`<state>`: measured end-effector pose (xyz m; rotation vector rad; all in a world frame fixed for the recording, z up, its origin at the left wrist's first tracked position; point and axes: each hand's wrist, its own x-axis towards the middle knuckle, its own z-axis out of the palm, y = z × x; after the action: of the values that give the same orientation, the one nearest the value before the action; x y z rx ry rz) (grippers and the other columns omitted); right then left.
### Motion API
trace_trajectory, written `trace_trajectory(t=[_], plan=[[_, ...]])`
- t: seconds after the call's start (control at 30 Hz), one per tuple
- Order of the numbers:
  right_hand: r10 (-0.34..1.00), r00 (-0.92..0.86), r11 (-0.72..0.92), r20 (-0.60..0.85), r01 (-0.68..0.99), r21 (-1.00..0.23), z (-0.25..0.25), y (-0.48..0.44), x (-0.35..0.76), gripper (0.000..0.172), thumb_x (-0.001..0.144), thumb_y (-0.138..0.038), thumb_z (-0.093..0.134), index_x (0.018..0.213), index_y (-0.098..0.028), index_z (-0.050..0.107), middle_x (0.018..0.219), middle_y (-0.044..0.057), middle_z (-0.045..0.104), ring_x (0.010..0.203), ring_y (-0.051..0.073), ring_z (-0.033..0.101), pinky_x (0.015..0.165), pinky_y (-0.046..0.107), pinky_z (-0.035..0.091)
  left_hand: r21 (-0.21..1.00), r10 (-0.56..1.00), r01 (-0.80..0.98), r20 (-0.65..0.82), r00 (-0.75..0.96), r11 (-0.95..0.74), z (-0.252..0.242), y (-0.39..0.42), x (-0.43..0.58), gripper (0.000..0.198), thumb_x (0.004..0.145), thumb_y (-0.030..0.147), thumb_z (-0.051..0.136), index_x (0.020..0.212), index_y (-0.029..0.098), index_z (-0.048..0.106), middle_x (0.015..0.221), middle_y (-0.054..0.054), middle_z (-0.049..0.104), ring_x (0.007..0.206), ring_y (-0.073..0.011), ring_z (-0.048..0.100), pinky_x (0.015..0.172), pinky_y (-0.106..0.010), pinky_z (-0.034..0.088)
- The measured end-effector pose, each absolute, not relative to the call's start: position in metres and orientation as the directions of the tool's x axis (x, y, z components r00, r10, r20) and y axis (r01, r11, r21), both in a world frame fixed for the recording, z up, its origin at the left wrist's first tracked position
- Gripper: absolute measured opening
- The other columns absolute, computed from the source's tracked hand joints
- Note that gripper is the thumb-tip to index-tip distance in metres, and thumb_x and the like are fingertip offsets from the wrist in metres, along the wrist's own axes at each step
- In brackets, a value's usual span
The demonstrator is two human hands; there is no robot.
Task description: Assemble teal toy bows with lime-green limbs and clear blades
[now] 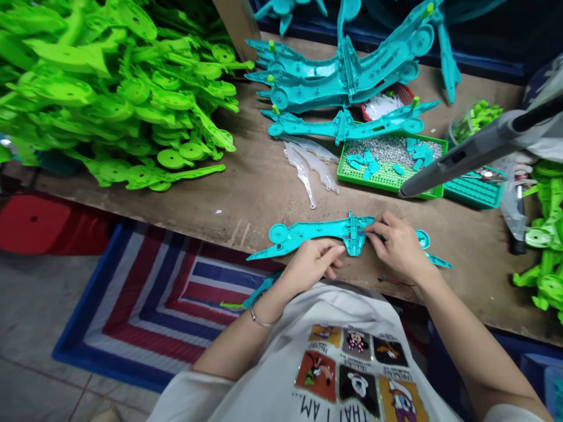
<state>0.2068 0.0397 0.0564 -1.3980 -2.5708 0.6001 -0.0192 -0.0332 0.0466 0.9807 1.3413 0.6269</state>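
Observation:
A long turquoise plastic shell, with a crosspiece at its middle, lies near the table's front edge, its hollow side up. My left hand is just left of the crosspiece, thumb and forefinger tips together and the other fingers curled. Whatever they pinch is too small to tell. Over the shell's right half, my right hand is closed in a pinch beside the crosspiece. Something thin and dark reddish shows inside the crosspiece by these fingertips; its kind is unclear. The right hand hides part of the shell.
Behind lie clear plastic blades, a green tray of small metal bits and turquoise pieces, and stacked turquoise shells. A grey pole slants over the tray. Green parts heap at left and right.

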Motion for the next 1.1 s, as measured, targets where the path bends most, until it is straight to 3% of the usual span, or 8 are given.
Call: trace_trajectory(t=[0.07,0.13,0.2,0.27,0.67,0.8,0.97,1.1], plan=[[0.821,-0.566,0.501,-0.072,0.776,-0.383,0.056,0.04,0.206,0.025,0.099,-0.025,0.051,0.105,-0.022,0.075,0.101,0.008,0.064,0.089,0.021,0.061,0.077,0.035,0.04,0.871,0.969,0.476,-0.209,0.132,0.123,0.055,-0.027,-0.029,0.031,0.095,0.048,0.06,0.107,0.021,0.071,0.095,-0.009,0.073,0.079,-0.0219,0.068,0.077,-0.036,0.052],[0.809,-0.579,0.514,-0.101,0.781,-0.355,0.059,0.04,0.204,0.028,0.099,-0.022,0.049,0.107,-0.022,0.075,0.102,0.009,0.064,0.088,0.022,0.061,0.077,0.035,0.041,0.707,0.977,0.687,0.023,0.213,-0.166,0.058,-0.017,-0.035,0.025,0.095,0.038,0.063,0.113,0.022,0.069,0.107,-0.01,0.069,0.1,-0.026,0.061,0.089,-0.04,0.047],[0.791,-0.594,0.527,-0.143,0.782,-0.333,0.065,0.039,0.199,0.03,0.098,-0.017,0.047,0.108,-0.02,0.075,0.103,0.011,0.062,0.087,0.022,0.06,0.077,0.034,0.042,0.556,0.94,0.773,0.051,0.336,-0.307,0.057,-0.007,-0.037,0.023,0.094,0.034,0.064,0.113,0.022,0.068,0.108,-0.01,0.065,0.103,-0.027,0.056,0.089,-0.04,0.044],[0.771,-0.606,0.53,-0.194,0.78,-0.332,0.07,0.039,0.194,0.033,0.095,-0.01,0.045,0.108,-0.018,0.074,0.103,0.012,0.062,0.087,0.022,0.061,0.077,0.033,0.043,0.501,0.915,0.787,0.026,0.403,-0.36,0.051,-0.001,-0.038,0.019,0.095,0.032,0.063,0.111,0.022,0.067,0.101,-0.008,0.064,0.098,-0.0254,0.054,0.087,-0.039,0.043],[0.859,-0.486,0.34,-0.164,0.779,-0.526,0.068,0.036,0.177,0.024,0.087,-0.012,0.051,0.104,-0.019,0.065,0.091,0.007,0.074,0.075,0.02,0.065,0.072,0.03,0.043,0.738,0.949,0.626,0.059,0.311,-0.251,0.049,0.001,-0.047,0.012,0.1,0.025,0.051,0.095,0.02,0.06,0.094,-0.005,0.068,0.093,-0.0215,0.059,0.084,-0.035,0.045],[0.89,-0.443,0.33,-0.106,0.789,-0.519,0.071,0.032,0.182,0.028,0.083,-0.01,0.051,0.107,-0.017,0.063,0.1,0.012,0.073,0.081,0.022,0.067,0.077,0.032,0.046,0.765,0.956,0.596,0.09,0.277,-0.245,0.046,-0.001,-0.049,0.009,0.098,0.022,0.05,0.093,0.02,0.058,0.096,-0.006,0.069,0.096,-0.0217,0.061,0.087,-0.036,0.047],[0.907,-0.363,0.219,-0.214,0.839,-0.498,0.07,0.03,0.175,0.024,0.088,-0.014,0.05,0.105,-0.02,0.065,0.086,0.006,0.076,0.078,0.023,0.071,0.072,0.031,0.047,0.838,0.966,0.507,0.085,0.244,-0.202,0.043,-0.001,-0.052,0.007,0.095,0.02,0.053,0.089,0.021,0.056,0.102,-0.007,0.071,0.099,-0.0211,0.066,0.09,-0.035,0.048],[0.911,-0.364,0.219,-0.195,0.826,-0.52,0.069,0.027,0.176,0.023,0.087,-0.015,0.054,0.105,-0.021,0.065,0.09,0.005,0.076,0.082,0.023,0.07,0.074,0.033,0.048,0.88,0.982,0.456,0.058,0.177,-0.134,0.043,-0.001,-0.054,0.006,0.093,0.02,0.054,0.088,0.021,0.057,0.108,-0.008,0.072,0.102,-0.0213,0.068,0.09,-0.035,0.049]])
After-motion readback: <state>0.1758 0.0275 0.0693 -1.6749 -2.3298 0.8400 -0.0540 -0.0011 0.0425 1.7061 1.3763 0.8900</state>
